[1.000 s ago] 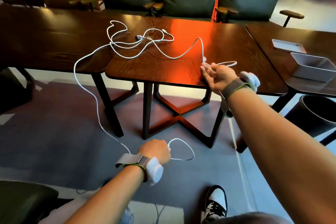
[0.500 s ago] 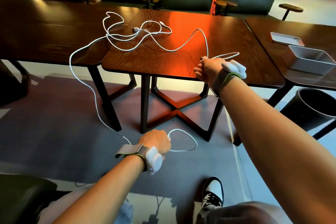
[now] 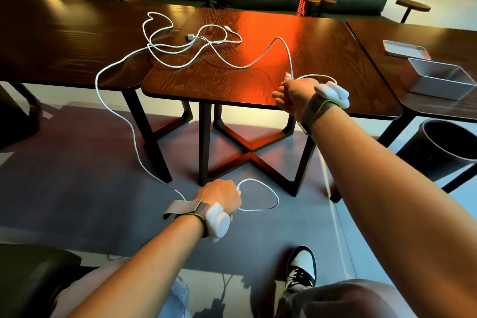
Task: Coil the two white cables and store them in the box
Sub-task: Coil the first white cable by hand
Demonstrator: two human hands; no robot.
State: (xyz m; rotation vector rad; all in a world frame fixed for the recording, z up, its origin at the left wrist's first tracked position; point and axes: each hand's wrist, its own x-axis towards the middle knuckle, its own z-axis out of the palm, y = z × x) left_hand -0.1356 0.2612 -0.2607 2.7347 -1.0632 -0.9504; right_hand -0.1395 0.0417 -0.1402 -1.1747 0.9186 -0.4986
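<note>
White cables (image 3: 196,45) lie tangled on the worktop (image 3: 232,85) beyond the hands. Left hand (image 3: 219,196) grips 1 loop (image 3: 258,180); right hand (image 3: 296,94) pinches a strand (image 3: 290,59), box (image 3: 438,89) to its right. Coiling looks barely begun: next, bring slack to the left hand.

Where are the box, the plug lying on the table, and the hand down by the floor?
box (image 3: 444,89), head view, on its near outer wall.
plug (image 3: 190,37), head view, on the plug's body.
left hand (image 3: 219,196), head view, on the back of the hand.
</note>
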